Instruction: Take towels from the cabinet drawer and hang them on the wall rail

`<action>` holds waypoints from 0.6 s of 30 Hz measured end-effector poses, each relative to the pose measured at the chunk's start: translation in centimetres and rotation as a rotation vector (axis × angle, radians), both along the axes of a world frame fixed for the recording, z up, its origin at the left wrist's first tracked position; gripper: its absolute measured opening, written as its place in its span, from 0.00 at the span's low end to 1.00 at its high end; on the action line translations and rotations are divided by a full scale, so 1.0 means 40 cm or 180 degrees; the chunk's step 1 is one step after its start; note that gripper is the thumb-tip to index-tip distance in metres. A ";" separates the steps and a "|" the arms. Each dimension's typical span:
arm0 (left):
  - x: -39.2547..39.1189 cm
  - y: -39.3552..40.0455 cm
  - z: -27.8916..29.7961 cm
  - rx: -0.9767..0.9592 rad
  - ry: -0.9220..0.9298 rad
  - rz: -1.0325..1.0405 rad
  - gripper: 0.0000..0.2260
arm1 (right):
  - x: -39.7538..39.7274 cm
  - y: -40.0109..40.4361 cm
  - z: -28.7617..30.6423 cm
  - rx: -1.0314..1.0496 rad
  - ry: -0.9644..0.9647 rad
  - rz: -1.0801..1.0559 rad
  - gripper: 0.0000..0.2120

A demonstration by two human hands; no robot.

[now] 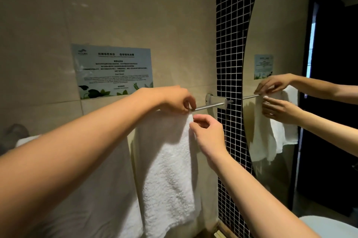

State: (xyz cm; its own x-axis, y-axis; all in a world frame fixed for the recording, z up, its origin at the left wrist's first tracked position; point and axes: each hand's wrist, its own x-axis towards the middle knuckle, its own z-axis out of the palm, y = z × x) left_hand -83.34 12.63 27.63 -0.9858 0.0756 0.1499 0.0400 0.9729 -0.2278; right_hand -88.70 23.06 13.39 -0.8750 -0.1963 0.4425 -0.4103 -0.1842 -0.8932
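The white towel hangs draped over the rail, its long axis dropping straight down from the bar. The left hand sits on the rail, fingers curled and seemingly pinching the towel's top fold, though the contact is hard to see. The right hand, just below the rail and nearer the bracket, pinches the towel's right edge

rail mostly covered by towel, notice print unreadable
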 end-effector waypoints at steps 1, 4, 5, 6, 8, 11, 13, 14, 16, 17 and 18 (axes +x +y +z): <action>0.005 0.003 -0.007 -0.0035 -0.0043 0.0072 0.17 | 0.010 0.001 0.000 0.0213 0.0208 -0.0084 0.13; 0.032 -0.005 -0.047 -0.0078 -0.0194 0.0448 0.24 | 0.059 0.026 0.007 0.1262 0.0955 -0.0328 0.21; 0.045 -0.012 -0.065 -0.0039 -0.0226 0.0583 0.26 | 0.077 0.038 0.010 0.1652 0.1235 -0.0391 0.23; 0.063 -0.019 -0.083 -0.0023 -0.0217 0.0687 0.30 | 0.094 0.046 0.010 0.2026 0.1491 -0.0416 0.25; 0.110 -0.023 -0.113 -0.0127 -0.0041 0.0776 0.34 | 0.129 0.057 0.010 0.2590 0.1830 -0.0427 0.28; 0.185 -0.005 -0.148 -0.0517 0.0226 0.0731 0.34 | 0.176 0.064 0.008 0.3043 0.2022 -0.0419 0.29; 0.219 0.004 -0.164 -0.0587 0.0289 0.0751 0.32 | 0.199 0.065 0.003 0.3227 0.2128 -0.0410 0.29; 0.230 0.008 -0.170 -0.0527 0.0303 0.0763 0.32 | 0.214 0.067 0.004 0.3342 0.2170 -0.0376 0.29; 0.247 0.018 -0.180 -0.0391 0.0305 0.0801 0.31 | 0.240 0.077 0.011 0.3565 0.2151 -0.0303 0.28; 0.252 0.022 -0.186 -0.0345 0.0364 0.0773 0.31 | 0.252 0.085 0.014 0.3643 0.2120 -0.0287 0.27; 0.265 0.026 -0.191 -0.0317 0.0355 0.0748 0.31 | 0.267 0.091 0.020 0.3700 0.2105 -0.0327 0.26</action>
